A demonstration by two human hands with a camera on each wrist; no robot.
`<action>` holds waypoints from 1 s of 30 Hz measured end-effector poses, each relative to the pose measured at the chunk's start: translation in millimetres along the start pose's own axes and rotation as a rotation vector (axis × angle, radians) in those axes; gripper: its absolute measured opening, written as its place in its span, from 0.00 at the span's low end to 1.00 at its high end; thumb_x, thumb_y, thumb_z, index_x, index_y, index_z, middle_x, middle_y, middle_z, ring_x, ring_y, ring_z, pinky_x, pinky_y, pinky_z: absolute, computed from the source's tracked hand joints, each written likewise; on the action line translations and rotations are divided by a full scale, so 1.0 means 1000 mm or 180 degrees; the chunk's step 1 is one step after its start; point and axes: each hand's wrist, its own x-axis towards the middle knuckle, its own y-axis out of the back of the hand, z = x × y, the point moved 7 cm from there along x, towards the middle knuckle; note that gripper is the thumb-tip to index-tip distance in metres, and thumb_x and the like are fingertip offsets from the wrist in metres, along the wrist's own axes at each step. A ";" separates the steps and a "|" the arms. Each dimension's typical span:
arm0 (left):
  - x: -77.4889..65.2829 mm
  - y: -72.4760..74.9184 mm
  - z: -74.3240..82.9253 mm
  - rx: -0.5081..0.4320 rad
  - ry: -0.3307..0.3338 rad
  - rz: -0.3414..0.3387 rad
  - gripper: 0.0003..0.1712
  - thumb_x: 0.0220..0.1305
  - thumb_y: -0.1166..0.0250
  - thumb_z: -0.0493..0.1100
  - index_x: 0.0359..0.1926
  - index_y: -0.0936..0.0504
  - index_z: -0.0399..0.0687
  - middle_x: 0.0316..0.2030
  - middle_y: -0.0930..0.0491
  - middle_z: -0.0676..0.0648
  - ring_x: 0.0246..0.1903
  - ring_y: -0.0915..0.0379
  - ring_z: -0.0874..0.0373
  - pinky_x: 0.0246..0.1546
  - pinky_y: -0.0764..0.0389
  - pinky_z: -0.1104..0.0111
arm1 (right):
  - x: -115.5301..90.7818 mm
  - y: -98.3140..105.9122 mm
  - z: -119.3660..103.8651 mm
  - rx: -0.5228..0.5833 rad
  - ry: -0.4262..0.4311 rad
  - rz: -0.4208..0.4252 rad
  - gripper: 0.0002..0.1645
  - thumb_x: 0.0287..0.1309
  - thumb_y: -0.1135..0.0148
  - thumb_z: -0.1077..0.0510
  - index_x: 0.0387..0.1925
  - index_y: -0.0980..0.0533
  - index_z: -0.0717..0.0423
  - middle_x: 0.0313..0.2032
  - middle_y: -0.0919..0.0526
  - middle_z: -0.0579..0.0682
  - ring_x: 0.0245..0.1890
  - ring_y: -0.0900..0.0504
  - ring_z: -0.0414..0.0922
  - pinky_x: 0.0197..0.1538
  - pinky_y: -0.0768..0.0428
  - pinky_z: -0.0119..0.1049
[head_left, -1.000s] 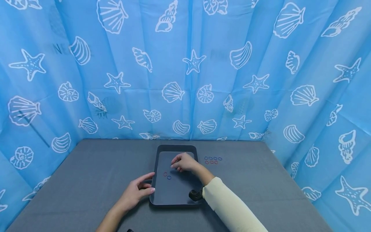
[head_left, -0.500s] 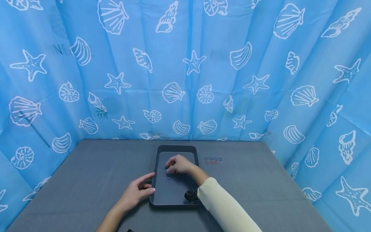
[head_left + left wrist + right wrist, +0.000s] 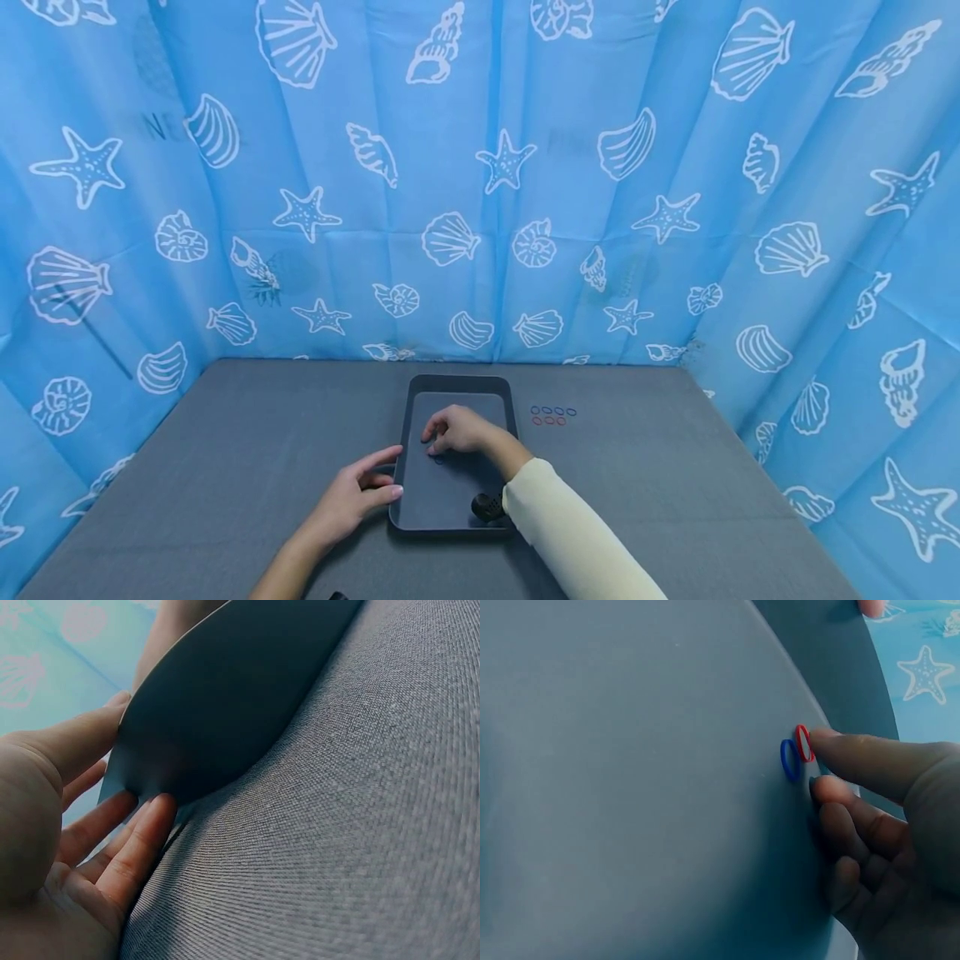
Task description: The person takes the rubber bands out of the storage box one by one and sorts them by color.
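A dark grey tray [image 3: 452, 531] lies on the table with two thin loops, like small rubber bands, on its floor. My right hand [image 3: 459, 432] reaches over it. In the right wrist view, the right thumb tip is beside the red loop [image 3: 805, 743], and the blue loop [image 3: 789, 760] lies close by. The right index finger stays apart from the thumb, with no loop between them. My left hand [image 3: 358, 493] rests at the tray's left side. Its thumb touches the rim and other fingertips touch the outer wall [image 3: 217, 697]. In the head view, the right hand hides the red loop.
On the grey table [image 3: 660, 492], right of the tray, lie two rows of similar loops: several blue loops [image 3: 547, 411] above red loops [image 3: 549, 421]. A blue curtain [image 3: 480, 183] with white shell and starfish prints stands behind and at both sides.
My right hand has moved left and a little nearer over the tray, to the two loops. The left hand has stayed at the tray's side.
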 end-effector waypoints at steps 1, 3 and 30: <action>0.000 0.000 0.000 -0.0007 -0.0005 -0.0001 0.35 0.60 0.30 0.43 0.67 0.29 0.49 0.62 0.30 0.39 0.45 0.25 0.53 0.41 0.21 0.60 | 0.001 0.000 -0.001 -0.0052 0.0007 0.0009 0.06 0.54 0.29 0.60 0.35 0.17 0.49 0.24 0.22 0.42 0.25 0.26 0.38 0.31 0.30 0.32; 0.000 0.000 0.001 -0.0027 -0.0013 -0.0010 0.35 0.60 0.30 0.43 0.67 0.29 0.49 0.62 0.30 0.39 0.45 0.25 0.53 0.42 0.21 0.60 | 0.002 0.000 -0.003 -0.0165 0.0028 0.0024 0.05 0.54 0.28 0.60 0.33 0.18 0.48 0.24 0.22 0.41 0.25 0.26 0.37 0.32 0.29 0.32; -0.001 -0.001 0.002 -0.0077 0.0004 -0.0056 0.35 0.60 0.30 0.43 0.68 0.30 0.48 0.62 0.31 0.38 0.45 0.25 0.52 0.41 0.21 0.60 | -0.007 0.003 -0.006 -0.0048 0.0065 0.0008 0.08 0.60 0.35 0.63 0.25 0.18 0.53 0.23 0.21 0.41 0.24 0.26 0.37 0.32 0.29 0.30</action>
